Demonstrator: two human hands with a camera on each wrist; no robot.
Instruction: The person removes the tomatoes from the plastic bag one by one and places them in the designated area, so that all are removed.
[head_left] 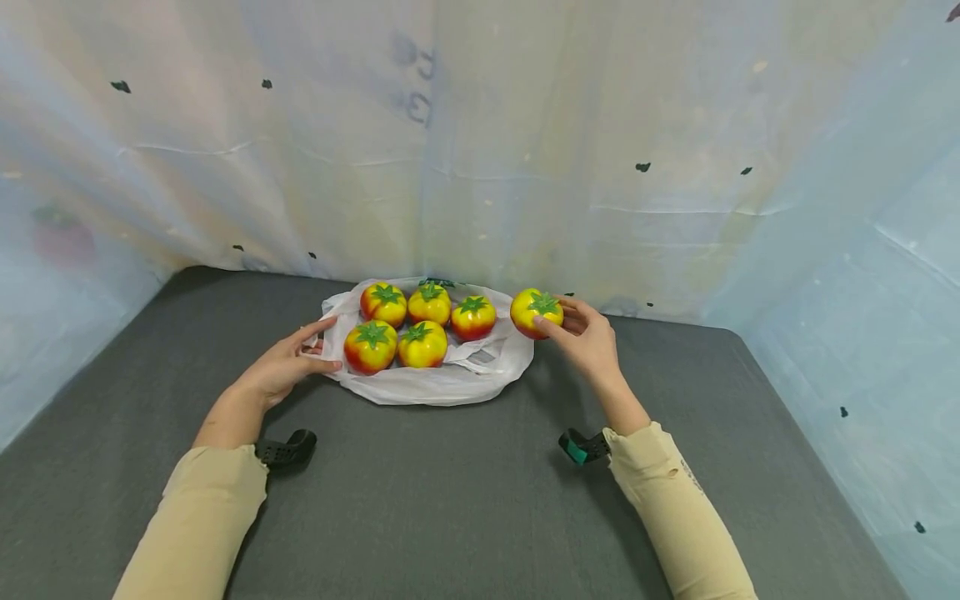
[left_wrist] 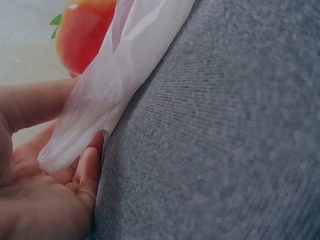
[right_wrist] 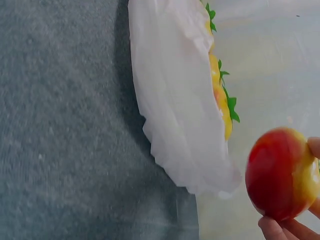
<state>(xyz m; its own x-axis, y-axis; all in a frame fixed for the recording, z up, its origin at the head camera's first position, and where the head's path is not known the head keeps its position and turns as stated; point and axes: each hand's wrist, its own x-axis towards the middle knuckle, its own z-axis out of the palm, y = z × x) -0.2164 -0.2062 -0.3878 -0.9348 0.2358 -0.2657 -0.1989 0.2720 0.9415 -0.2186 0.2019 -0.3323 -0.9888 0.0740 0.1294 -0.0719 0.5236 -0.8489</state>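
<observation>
Head view: pinching a tomato point(head_left: 531, 312) between thumb and fingers of the right hand point(head_left: 591, 337), just outside the right end of the plastic bag point(head_left: 435, 392). Gripping its left end with the left hand point(head_left: 279, 368), seemingly by partly hidden fingers.

We log the site as a small screened-off work booth, judged from pale, creased sheeting point(head_left: 525, 125) that hangs behind and along both sides of a grey, cloth-textured tabletop point(head_left: 435, 500). On the sheeting we note scattered small dark patches point(head_left: 121, 86) and a faint red fruit shape point(head_left: 63, 237) at left, giving the look of a makeshift enclosure. Whether the room beyond is a lab, a workshop or a home, we cannot tell from these views.
</observation>
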